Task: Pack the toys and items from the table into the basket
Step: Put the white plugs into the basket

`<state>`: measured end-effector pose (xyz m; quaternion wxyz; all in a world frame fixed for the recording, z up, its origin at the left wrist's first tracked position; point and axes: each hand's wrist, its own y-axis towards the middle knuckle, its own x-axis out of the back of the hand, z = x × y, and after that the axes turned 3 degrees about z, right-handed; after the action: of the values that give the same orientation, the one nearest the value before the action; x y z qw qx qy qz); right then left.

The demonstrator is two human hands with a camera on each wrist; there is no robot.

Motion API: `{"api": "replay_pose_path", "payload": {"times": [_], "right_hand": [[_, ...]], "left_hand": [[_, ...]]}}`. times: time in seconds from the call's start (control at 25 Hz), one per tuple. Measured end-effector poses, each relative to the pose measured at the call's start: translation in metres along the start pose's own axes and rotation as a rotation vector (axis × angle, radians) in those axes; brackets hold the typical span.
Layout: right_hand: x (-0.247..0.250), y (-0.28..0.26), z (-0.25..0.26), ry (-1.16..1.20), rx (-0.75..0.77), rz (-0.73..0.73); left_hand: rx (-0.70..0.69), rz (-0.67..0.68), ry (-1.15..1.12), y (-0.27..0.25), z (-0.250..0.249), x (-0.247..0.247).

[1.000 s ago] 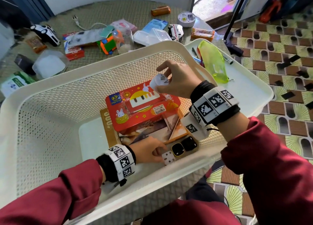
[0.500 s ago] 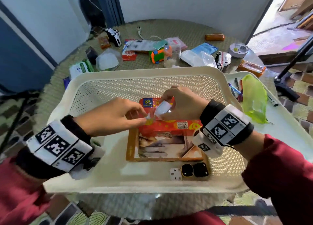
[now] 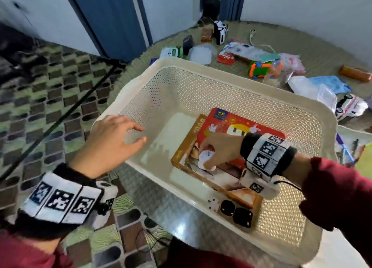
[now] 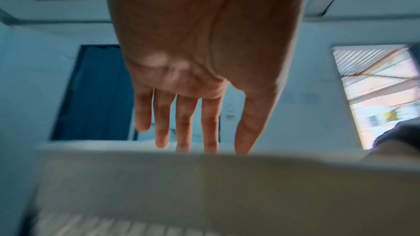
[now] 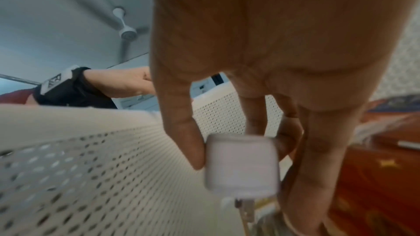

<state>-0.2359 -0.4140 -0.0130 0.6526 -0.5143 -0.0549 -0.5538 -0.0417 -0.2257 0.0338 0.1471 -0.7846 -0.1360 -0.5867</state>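
Note:
A cream perforated basket [image 3: 205, 70] stands on the round table. Inside lie a red box [image 3: 231, 122] on a brown picture box [image 3: 187, 144], plus a white die [image 3: 213, 204] and two black squares [image 3: 235, 212] by the near wall. My right hand [image 3: 209, 157] is down inside the basket and pinches a small white plug-like item [image 3: 205, 158] [image 5: 240, 164] between thumb and fingers, just above the picture box. My left hand [image 3: 128, 134] [image 4: 193, 143] hovers over the basket's left rim with straight fingers, holding nothing.
Beyond the basket the table holds a black-and-white toy car [image 3: 220, 31], an orange-green toy car [image 3: 259, 69], a red packet [image 3: 227, 57], white pouches [image 3: 201, 53], blue packets [image 3: 330, 84], an orange bar [image 3: 354, 76] and a white toy vehicle [image 3: 350, 106]. Patterned floor lies left.
My right hand has gone down from above the red box to the picture box with the white item. My left hand has let go and drawn back to the basket's left rim.

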Motion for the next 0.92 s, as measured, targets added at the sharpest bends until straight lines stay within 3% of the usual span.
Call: {"api": "replay_pose_path", "payload": {"times": [0.16, 0.36, 0.6, 0.92], "right_hand": [[-0.016, 0.014, 0.001, -0.128, 0.069, 0.167], [-0.035, 0.034, 0.003, -0.291, 0.133, 0.368], [-0.048, 0.038, -0.005, -0.412, 0.162, 0.417], [-0.053, 0.040, -0.013, -0.433, 0.155, 0.424]], "left_hand": [[0.238, -0.105, -0.047, -0.015, -0.003, -0.032], [0.367, -0.249, -0.161, -0.024, -0.009, -0.043], [0.432, -0.379, -0.401, -0.030, -0.017, -0.052], [0.424, -0.429, -0.409, -0.030, -0.014, -0.059]]}}
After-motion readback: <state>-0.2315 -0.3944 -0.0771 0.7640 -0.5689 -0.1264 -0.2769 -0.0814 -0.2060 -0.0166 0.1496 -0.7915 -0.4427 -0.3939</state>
